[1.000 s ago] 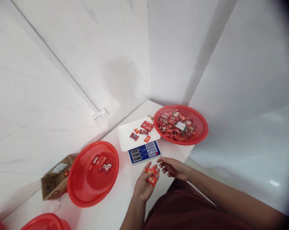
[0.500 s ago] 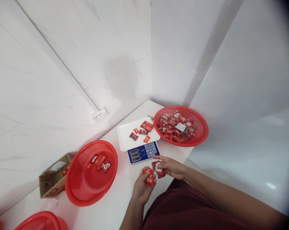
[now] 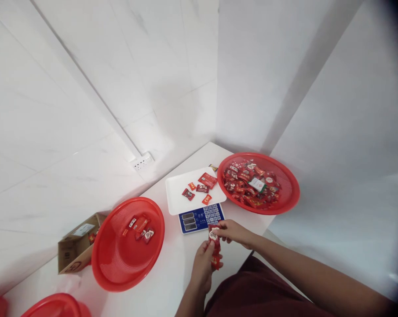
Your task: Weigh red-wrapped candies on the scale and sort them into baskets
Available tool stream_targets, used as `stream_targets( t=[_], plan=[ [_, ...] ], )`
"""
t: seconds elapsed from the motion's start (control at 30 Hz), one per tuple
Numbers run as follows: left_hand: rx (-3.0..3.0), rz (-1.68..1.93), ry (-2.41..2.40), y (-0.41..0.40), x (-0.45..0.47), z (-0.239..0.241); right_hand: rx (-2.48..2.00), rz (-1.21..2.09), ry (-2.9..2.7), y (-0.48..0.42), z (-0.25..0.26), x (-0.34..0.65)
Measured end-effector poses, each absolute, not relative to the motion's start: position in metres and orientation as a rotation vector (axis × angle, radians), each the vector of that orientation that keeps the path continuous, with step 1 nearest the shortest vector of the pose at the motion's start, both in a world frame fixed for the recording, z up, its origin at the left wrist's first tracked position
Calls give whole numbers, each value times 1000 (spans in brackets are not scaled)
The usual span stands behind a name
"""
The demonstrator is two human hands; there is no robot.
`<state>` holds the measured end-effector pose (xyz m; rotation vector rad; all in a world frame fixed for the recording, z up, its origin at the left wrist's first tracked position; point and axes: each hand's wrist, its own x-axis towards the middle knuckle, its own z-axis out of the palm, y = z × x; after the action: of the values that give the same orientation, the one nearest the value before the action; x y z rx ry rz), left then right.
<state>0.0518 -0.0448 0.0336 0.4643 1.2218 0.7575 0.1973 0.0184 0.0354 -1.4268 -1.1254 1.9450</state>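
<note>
My left hand is closed around red candy packets, its thumb on a dark red packet with a pale printed patch. The fingers of my right hand pinch that same dark red packet near its upper end. Both hands are just in front of a digital scale with a blue keypad. On the scale's white tray lie several red wrapped packets, among them a larger flat one. Right of the scale, a red basket holds a heap of wrapped candies and a white-and-green card.
A second red basket with a few packets stands left on the white table. Behind it is an open cardboard box. Another red basket shows at the lower left. Walls with a power strip border the table.
My hands have come together: the dark red packet in my right hand now lies against the packets in my left. The view has shifted slightly.
</note>
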Motion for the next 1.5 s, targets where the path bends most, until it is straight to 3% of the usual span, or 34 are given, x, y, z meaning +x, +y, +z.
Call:
stream_targets(
  t=[0.23,0.4,0.6,0.8,1.5],
  plan=[
    [308,821,1228,-42,41,31,-1280,1897,-669,59,55,183],
    [362,769,1237,-47,43,30,-1415,2003,-865,47,48,185],
    [668,682,1235,-48,52,42,-1309,2316,-603,-3,14,179],
    [1125,696,1340,-48,58,63,-971,2647,-193,-22,12,172],
    [1518,479,1252,-68,48,49,-818,2475,172,-36,9,172]
  ],
)
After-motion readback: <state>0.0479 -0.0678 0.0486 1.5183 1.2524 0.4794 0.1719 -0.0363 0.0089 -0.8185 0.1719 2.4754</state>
